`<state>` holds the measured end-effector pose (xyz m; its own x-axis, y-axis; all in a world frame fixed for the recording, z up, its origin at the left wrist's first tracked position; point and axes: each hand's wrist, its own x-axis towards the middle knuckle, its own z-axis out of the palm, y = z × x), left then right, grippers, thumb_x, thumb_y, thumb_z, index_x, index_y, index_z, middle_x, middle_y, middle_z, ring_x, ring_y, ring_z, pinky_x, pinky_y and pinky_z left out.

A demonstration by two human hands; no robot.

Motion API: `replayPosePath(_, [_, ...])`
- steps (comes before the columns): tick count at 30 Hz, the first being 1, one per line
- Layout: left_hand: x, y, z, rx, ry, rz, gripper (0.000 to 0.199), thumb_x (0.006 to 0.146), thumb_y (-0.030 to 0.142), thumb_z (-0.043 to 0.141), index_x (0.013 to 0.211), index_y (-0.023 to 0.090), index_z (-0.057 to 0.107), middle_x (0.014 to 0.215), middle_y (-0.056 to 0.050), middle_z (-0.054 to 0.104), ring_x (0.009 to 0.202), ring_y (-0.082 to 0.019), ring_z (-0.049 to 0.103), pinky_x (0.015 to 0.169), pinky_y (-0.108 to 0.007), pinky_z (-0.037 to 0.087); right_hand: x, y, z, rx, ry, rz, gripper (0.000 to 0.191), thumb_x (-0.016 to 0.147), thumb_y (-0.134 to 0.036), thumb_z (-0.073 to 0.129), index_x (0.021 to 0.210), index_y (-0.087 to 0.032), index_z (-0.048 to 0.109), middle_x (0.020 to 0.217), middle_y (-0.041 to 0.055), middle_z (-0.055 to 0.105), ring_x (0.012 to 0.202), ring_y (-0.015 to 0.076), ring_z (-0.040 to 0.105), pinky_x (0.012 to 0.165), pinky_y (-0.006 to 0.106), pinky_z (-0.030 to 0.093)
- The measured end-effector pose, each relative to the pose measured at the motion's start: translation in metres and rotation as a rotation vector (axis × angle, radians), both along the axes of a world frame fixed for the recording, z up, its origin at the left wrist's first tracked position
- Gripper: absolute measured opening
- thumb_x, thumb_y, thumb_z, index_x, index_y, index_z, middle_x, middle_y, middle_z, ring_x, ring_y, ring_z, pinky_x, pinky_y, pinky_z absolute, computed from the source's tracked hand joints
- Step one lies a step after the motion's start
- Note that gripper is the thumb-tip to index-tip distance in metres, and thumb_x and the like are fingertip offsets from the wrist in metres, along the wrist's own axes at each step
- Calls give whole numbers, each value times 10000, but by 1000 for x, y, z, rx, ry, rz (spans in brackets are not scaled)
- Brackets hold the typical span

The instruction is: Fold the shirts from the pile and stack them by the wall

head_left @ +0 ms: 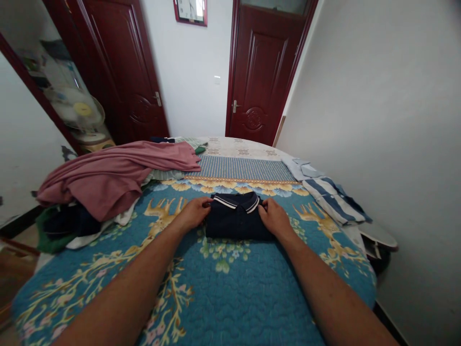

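A dark navy polo shirt (239, 223) lies folded into a compact rectangle on the patterned teal bed cover (245, 298). Its collar, edged with white stripes, faces up at the far side. My left hand (196, 211) pinches the shirt's upper left edge beside the collar. On the opposite side, my right hand (275, 216) grips the upper right edge, thumb near the collar tip. Both hands have their fingers closed on the cloth, and some fingertips are hidden behind it.
A heap of clothes with a pink garment (108, 168) on top covers the left side. Folded shirts, one blue and white striped (331, 199), lie along the right edge near the wall. Two dark red doors (261, 67) and a standing fan (82, 110) are beyond.
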<state>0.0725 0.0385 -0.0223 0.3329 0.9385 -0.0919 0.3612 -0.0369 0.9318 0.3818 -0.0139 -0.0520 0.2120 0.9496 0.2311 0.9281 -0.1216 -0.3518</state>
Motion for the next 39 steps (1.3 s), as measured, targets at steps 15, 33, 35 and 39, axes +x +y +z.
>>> replayPosePath(15, [0, -2, 3, -277, -297, -36, 519, 780, 691, 772, 763, 211, 576, 599, 71, 388, 472, -77, 280, 456, -223, 140, 1, 3, -4, 3, -63, 36, 170, 1099, -259, 474, 1075, -191, 627, 1067, 104, 718, 993, 235, 660, 848, 315, 423])
replayPosePath(33, [-3, 2, -1, -96, -302, 8, 447, 856, 647, 698, 869, 217, 580, 754, 24, 580, 621, -132, 542, 548, -240, 416, 1, 5, -1, 215, 62, -36, 206, 1093, -254, 381, 1075, -209, 581, 1070, 122, 689, 1016, 247, 647, 897, 321, 441])
replayPosePath(35, [-4, 3, -1, -2, -126, 51, 429, 868, 641, 659, 834, 218, 594, 729, 19, 601, 618, -156, 576, 555, -263, 442, 1, 6, -1, 112, 39, -76, 195, 1096, -256, 410, 1084, -203, 598, 1048, 117, 703, 986, 247, 662, 860, 320, 436])
replayPosePath(39, [-4, 6, -3, 100, 152, 97, 383, 889, 582, 615, 759, 223, 587, 662, 11, 602, 581, -185, 595, 545, -290, 450, 1, 6, -2, -18, 16, -84, 191, 1093, -275, 467, 1118, -194, 637, 1034, 116, 731, 951, 252, 688, 837, 329, 446])
